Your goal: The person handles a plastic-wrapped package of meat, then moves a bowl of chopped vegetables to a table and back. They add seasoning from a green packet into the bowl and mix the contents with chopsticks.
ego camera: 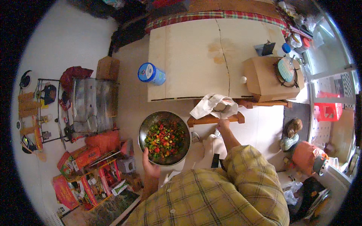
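My left hand (150, 166) grips the near-left rim of a round metal bowl (143, 124). Chopped red and green peppers (165, 138) lie inside it. My right hand (224, 124) is at the front edge of a wooden stool (203, 120), just under a crumpled white bag (208, 104) resting on the seat. Its fingertips are hidden, so I cannot tell whether they close on the stool or the bag.
Beyond the stool stands a table with a pale, cracked top (192, 56). It carries a blue canister (152, 74), a cardboard box (261, 76) and a small black stand (267, 49). Red boxes (87, 158) fill the left side; an orange-red bag (305, 155) sits at right.
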`<state>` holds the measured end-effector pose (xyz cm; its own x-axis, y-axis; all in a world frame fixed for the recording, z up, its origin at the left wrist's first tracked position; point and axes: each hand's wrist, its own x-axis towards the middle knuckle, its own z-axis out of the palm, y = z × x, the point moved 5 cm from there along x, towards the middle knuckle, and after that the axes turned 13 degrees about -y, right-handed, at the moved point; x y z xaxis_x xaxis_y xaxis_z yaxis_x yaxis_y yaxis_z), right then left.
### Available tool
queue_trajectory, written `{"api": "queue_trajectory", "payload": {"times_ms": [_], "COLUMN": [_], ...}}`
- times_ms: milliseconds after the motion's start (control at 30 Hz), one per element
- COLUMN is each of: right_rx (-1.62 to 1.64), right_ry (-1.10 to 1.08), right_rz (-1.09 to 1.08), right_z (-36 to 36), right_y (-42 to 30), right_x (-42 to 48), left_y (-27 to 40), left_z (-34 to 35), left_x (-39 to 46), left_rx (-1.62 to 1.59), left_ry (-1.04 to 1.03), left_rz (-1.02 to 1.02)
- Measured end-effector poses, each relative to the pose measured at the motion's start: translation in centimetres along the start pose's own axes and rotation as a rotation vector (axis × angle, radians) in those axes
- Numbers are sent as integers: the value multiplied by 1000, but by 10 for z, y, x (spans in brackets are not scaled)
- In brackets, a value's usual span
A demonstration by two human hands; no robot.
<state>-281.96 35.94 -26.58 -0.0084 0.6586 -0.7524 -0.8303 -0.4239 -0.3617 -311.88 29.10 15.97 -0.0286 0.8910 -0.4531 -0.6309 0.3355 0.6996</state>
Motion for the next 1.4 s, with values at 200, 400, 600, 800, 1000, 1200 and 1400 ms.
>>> {"api": "queue_trajectory", "payload": {"times_ms": [200,400,600,800,1000,1200,1400], "right_rx": [-225,-211,-163,-82,-193,-558,-1284], "right_ry": [-75,-5,26,33,-49,49,379], "right_rz": [-108,-175,-282,-376,-551,-737,-906], "right_z": [28,32,42,84,161,226,255], "right_y": [-26,-35,-26,-1,5,2,-9], "right_x": [-64,-109,-150,-216,-346,-440,-478], "left_y": [5,17,41,55,64,52,54], "left_z": [13,10,3,-32,-46,-22,25], "left_x": [41,96,146,203,233,234,208], "left_rx": [18,185,309,376,500,500,461], "left_ry": [-149,-201,-294,-438,-412,-579,-710], "left_rz": [-84,-155,-305,-352,-357,-412,-494]}}
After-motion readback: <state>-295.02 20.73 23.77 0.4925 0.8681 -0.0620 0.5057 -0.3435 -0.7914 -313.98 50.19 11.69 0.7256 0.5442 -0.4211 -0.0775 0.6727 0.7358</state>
